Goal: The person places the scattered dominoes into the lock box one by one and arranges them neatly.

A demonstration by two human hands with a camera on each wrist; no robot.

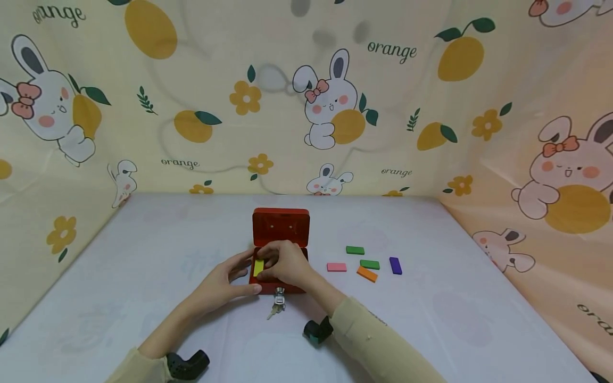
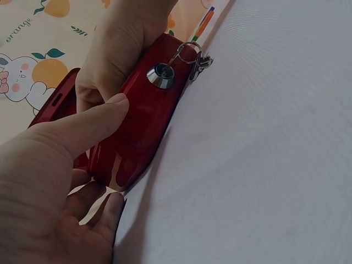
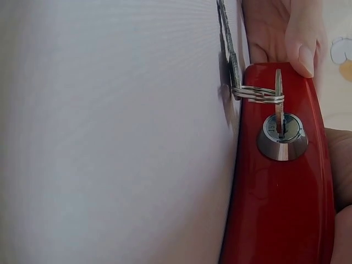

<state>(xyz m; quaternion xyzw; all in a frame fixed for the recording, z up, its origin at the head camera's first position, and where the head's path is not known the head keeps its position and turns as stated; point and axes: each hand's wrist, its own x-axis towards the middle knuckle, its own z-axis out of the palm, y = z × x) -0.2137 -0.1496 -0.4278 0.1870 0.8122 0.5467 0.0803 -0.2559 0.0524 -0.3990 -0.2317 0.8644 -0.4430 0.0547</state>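
Observation:
A small red metal cash box (image 1: 280,227) stands on the table with its lid raised at the back. My left hand (image 1: 216,286) grips the box's front left corner, its thumb on the front face and its fingers along the left side. My right hand (image 1: 288,264) reaches into the box, pinching a yellow block (image 1: 258,268) near the left wall between thumb and fingers. In the right wrist view, a key (image 3: 279,91) sits in the round silver lock (image 3: 282,140) on the front, joined by rings to a second key. The box's interior is mostly hidden by my right hand.
Right of the box lie two green blocks (image 1: 355,250), a pink block (image 1: 337,267), an orange block (image 1: 367,274) and a purple block (image 1: 395,265). The white tabletop (image 1: 191,229) meets a patterned cloth (image 1: 282,127) at the back and sides.

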